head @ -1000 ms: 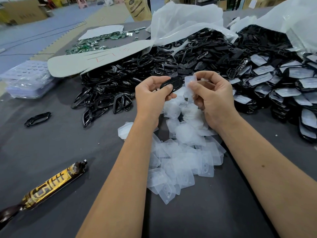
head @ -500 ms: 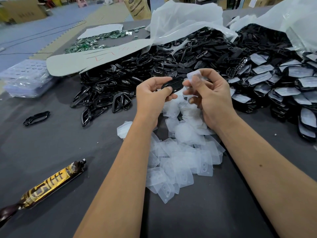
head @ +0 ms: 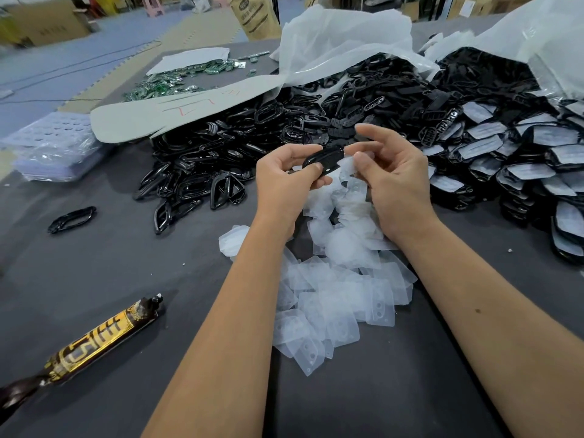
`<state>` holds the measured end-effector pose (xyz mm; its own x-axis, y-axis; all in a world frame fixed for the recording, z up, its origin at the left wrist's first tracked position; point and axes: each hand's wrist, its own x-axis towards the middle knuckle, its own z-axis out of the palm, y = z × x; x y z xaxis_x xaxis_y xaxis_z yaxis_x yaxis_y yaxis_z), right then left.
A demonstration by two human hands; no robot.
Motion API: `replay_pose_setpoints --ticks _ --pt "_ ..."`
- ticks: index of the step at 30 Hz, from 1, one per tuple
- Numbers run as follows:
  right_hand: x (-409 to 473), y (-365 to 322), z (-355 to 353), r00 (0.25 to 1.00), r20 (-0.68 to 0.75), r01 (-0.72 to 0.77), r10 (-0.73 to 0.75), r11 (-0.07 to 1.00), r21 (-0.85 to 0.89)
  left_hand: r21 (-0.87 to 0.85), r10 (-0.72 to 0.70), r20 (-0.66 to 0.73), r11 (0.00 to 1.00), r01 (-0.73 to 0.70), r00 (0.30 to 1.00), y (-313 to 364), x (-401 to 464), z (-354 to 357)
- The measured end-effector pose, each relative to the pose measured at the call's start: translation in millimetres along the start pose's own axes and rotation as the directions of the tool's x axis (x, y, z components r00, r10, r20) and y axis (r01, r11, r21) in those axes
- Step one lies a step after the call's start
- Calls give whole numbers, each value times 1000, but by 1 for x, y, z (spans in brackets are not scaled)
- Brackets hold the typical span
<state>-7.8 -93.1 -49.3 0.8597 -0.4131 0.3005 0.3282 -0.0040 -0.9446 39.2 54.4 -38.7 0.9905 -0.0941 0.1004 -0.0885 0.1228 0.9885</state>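
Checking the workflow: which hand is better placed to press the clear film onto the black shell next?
Probably the right. The right hand pinches the clear film right beside the black shell, while the left hand is busy gripping that shell.

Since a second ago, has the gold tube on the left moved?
No. The gold tube lies where it did, same slant, same gap from the loose black ring.

Clear film down onto black shell
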Motion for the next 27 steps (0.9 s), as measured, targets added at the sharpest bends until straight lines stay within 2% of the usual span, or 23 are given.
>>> replay_pose_setpoints --ticks 2,11,16,27 --pt "-1 -1 0 999 -28 19 -20 999 -42 9 8 5 1000 -8 1000 -1 0 0" --pt "1 0 -2 998 -58 18 -15 999 35 63 73 5 995 -73 997 -3 1 1" --pt "-1 -1 1 999 -2 52 -52 999 -6 97 78 10 992 -79 997 -5 2 2" --pt "-1 -1 1 1000 22 -2 1 999 54 -49 11 29 999 -10 1000 -2 -1 5"
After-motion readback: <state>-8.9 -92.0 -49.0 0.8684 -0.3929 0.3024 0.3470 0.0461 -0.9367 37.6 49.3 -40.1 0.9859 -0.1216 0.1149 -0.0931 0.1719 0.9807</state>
